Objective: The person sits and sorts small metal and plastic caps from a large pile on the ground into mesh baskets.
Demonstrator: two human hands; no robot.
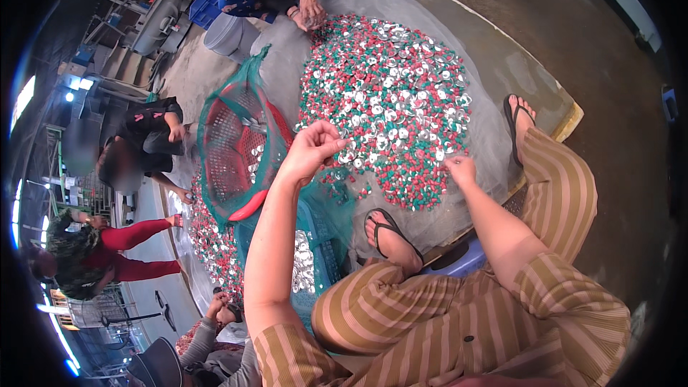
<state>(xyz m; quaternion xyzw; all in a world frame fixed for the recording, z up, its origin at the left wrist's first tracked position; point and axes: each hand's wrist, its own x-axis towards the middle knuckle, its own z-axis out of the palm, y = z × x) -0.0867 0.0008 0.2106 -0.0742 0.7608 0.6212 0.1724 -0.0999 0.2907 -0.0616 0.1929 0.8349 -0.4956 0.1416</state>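
Note:
A wide pile of small red and green pieces mixed with shiny silver discs (387, 93) lies on a translucent sheet before me. My left hand (314, 152) is over the pile's near left edge, thumb and fingers pinched together. Whatever it may hold is too small to make out. My right hand (461, 169) is at the pile's right edge with its fingers curled closed; I cannot tell what is in it. Left of the pile stands a red basket (233, 132) draped with green netting, some silver discs inside. Nearer me, silver discs (303, 261) fill a blue-green crate (326, 258).
Across the pile another person's hands (308, 7) reach into its far edge, beside a grey bucket (231, 34). More people work around a second pile (215, 244) on the left. My sandalled feet (393, 236) flank the near edge, by a blue stool (459, 258).

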